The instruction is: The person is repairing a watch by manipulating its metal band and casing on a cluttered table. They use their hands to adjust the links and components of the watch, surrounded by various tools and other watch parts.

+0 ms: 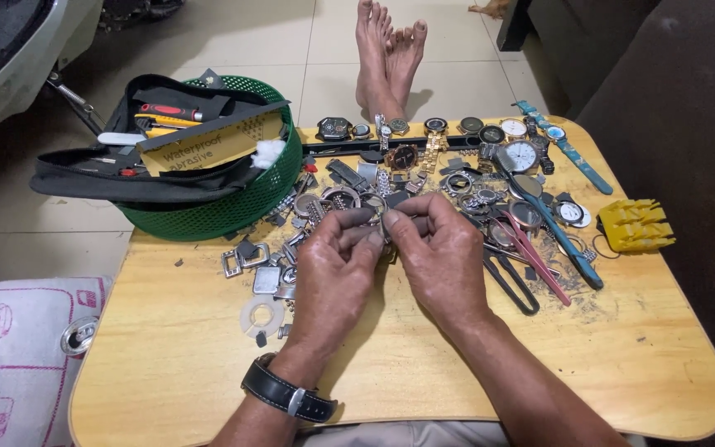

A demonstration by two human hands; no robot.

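Note:
Both my hands meet over the middle of a small wooden table (208,356). My left hand (337,269), with a black wristwatch (287,393) on its wrist, and my right hand (440,252) pinch a small metal watch part (384,222) between their fingertips; most of it is hidden by the fingers. Just beyond the hands lies a heap of watch cases and metal bits (337,199). Several watches (436,136) lie in a row along the far edge.
A green mesh basket (233,203) holding a black tool pouch (109,174) stands at the far left. Pink tweezers (535,257), black pliers (511,281), a blue-strapped watch (568,149) and a yellow plastic holder (635,223) lie to the right. My bare feet (386,54) rest on the tiled floor.

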